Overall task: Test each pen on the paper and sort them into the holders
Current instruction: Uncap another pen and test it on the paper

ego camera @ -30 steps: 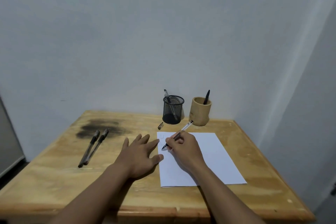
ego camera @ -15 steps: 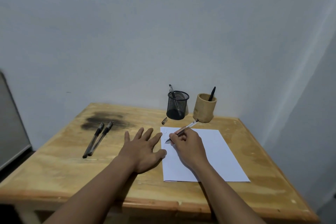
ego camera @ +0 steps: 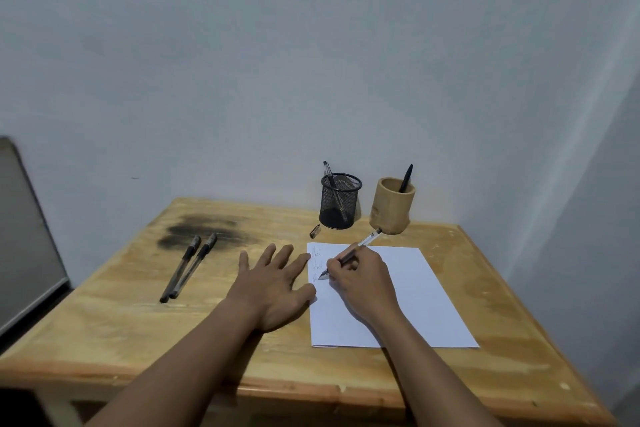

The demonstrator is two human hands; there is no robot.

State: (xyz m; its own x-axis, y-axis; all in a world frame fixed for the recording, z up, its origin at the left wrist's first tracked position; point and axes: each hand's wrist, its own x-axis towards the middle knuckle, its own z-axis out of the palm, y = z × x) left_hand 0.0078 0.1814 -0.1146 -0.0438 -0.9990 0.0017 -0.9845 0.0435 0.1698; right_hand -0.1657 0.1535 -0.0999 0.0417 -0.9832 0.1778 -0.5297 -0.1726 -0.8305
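The right hand [ego camera: 363, 282] pinches a clear pen with a dark tip [ego camera: 349, 251], testing it on the white paper sheet [ego camera: 408, 291]. The left hand [ego camera: 273, 282] lies spread beside it. Next, pick a holder.

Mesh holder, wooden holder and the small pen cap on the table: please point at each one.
Mesh holder [ego camera: 339, 204]: head view, front of its black wire wall.
Wooden holder [ego camera: 389, 210]: head view, front of its tan wall.
Pen cap [ego camera: 314, 230]: head view, middle of the cap lying on the table.
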